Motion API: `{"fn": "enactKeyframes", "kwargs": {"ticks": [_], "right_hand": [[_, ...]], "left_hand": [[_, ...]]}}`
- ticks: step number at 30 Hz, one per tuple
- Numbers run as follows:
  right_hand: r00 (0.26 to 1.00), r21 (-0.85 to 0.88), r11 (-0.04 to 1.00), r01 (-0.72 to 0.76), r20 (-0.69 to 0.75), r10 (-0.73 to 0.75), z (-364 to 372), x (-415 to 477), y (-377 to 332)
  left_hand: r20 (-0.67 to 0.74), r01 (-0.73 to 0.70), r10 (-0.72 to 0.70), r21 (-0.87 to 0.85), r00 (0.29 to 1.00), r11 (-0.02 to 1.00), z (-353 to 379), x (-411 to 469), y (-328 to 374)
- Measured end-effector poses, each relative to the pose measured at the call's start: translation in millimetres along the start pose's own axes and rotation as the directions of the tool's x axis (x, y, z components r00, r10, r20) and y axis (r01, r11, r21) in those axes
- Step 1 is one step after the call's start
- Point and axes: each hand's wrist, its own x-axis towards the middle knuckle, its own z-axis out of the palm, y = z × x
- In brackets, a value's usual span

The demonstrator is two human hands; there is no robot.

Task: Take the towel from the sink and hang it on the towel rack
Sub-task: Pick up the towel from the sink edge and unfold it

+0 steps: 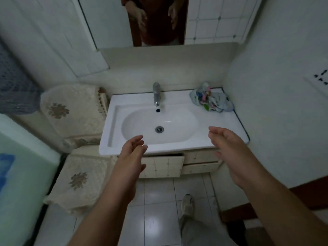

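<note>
Neither hand grips anything. The left hand (pixel 132 155) reaches over the near rim of the sink (pixel 221 125) with palm turned inward and fingers loosely spread, empty. The right hand (pixel 229 150) is held the same way over the near right part of the sink's flat top, fingers apart and slightly curled, also empty. Two bare forearms run back from them toward the near edge of the view.

One towel (pixel 211 100), a crumpled bundle of pale blue cloth with coloured print, lies on the far right corner of the sink top, well apart from both hands and just beside the right wall. The oval basin holds one drain (pixel 159 129) at its middle and one overflow hole near the far side, below the single faucet (pixel 156 94). A mirror (pixel 156 20) on the far wall reflects two hands.

Below the sink is a cabinet (pixel 163 166) with its doors ajar. To the left stand two lace covers (pixel 72 109), each with one flower motif. On the tiled floor, one shoe (pixel 187 204) shows.
</note>
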Motion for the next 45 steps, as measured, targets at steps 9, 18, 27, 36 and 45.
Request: {"fn": "enactKeyframes", "kwargs": {"ticks": [9,18,27,36,45], "right_hand": [[1.000,0.140,0.990,-0.016,-0.020,0.019,-3.7,115.7,-17.2],[0.998,0.159,0.985,-0.059,0.015,0.058,-8.9,235.8,-28.3],[0.985,0.161,0.977,-0.140,-0.076,0.153,-30.1,291.7,-27.9],[0.950,0.144,0.983,-0.113,-0.275,0.149,-29.0,328.1,-50.1],[0.894,0.115,0.979,-0.169,-0.400,0.202,-33.6,364.9,-38.8]], "left_hand": [[-0.017,-0.046,0.048,0.103,0.999,0.994,47.0,79.2,44.4],[-0.006,-0.037,0.038,0.186,0.999,0.982,115.6,166.9,66.9],[0.094,-0.003,-0.023,0.273,0.995,0.962,173.1,244.9,87.9],[0.306,-0.045,-0.041,0.270,0.951,0.962,211.1,317.0,122.7],[0.365,-0.001,-0.108,0.285,0.925,0.959,239.2,360.2,118.3]]}}
